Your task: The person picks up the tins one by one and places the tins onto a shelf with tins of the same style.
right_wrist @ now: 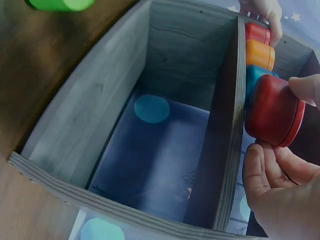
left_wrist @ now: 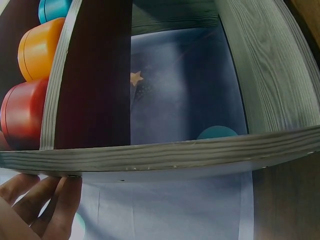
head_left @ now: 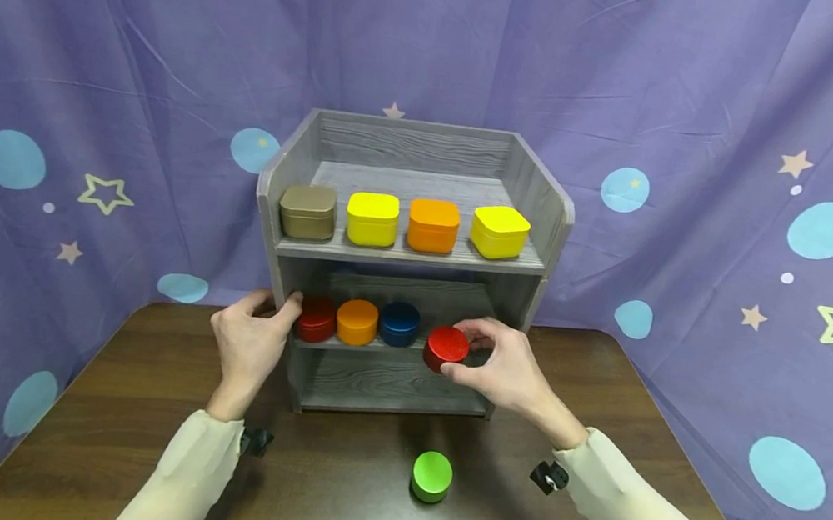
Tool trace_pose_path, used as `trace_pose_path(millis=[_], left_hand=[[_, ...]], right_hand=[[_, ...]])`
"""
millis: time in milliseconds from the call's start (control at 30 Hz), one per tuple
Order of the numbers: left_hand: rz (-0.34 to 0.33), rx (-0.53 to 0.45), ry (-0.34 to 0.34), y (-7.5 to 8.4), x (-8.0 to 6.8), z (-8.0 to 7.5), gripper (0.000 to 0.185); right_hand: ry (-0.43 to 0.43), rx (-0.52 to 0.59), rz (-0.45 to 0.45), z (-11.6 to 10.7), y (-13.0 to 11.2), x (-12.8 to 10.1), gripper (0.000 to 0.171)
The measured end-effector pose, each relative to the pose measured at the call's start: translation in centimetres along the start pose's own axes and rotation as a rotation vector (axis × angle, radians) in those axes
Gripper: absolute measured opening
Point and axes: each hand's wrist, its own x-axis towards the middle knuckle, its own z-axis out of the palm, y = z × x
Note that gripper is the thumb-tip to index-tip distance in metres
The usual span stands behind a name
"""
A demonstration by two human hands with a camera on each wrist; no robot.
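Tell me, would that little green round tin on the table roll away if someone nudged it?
Probably not as it lies: the green round tin rests flat on the table, so a nudge would likely slide it. Set on edge, its round wall could roll. Its glossy surface looks somewhat slippery, and it seems rigid, like the red round tin pinched in the right hand.

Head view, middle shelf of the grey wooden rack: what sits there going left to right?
Round red tin → round orange tin → round dark blue tin → second round red tin, pinched by the right hand.
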Motion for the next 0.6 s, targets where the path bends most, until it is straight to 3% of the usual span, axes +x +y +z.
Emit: trace_pose_path(millis=[600], left_hand=[[0.015, -0.01, 0.003, -0.1, 0.0, 0.1, 0.019]], right_hand=[[-0.012, -0.051, 0.059, 0.2, 0.1, 3.2, 0.05]])
